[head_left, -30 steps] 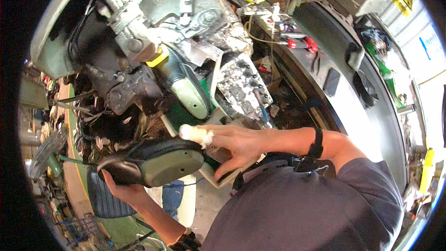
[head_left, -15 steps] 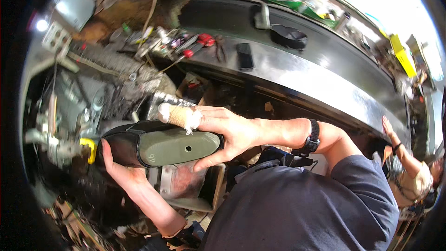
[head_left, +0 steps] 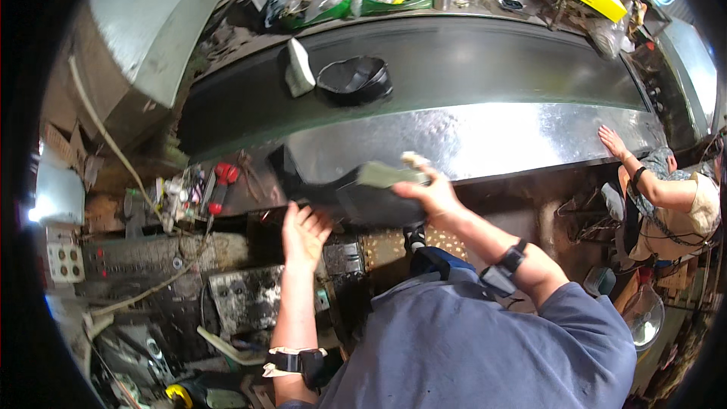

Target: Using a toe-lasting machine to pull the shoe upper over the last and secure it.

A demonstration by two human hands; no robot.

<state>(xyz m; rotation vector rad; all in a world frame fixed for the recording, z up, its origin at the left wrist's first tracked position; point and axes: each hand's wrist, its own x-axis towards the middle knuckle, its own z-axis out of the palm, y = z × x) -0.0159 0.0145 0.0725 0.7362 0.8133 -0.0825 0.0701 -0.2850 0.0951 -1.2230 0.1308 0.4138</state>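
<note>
Motion blurs a black shoe upper (head_left: 341,195) on a green shoe last (head_left: 385,175), held just in front of the metal bench edge. My right hand (head_left: 435,198) grips the last's end, thumb on the green top. One of its fingers wears a pale wrapping (head_left: 415,160). Below the shoe's left part is my left hand (head_left: 304,236), palm up with fingers apart; whether its fingertips touch the leather I cannot tell. A dark flat shape (head_left: 283,168) shows at the shoe's left end, too blurred to name.
On the dark belt (head_left: 485,60) stand a pale shoe-shaped piece (head_left: 301,68) and a round black leather piece (head_left: 354,79). A red-handled tool (head_left: 222,182) lies left on the bench (head_left: 485,132). Another person's hand (head_left: 612,141) rests at its right end. Machinery (head_left: 242,299) stands lower left.
My view has swung toward the bench. The shoe has moved from over the machinery to the bench edge. My left hand has opened from the toe; my right still holds the last.
</note>
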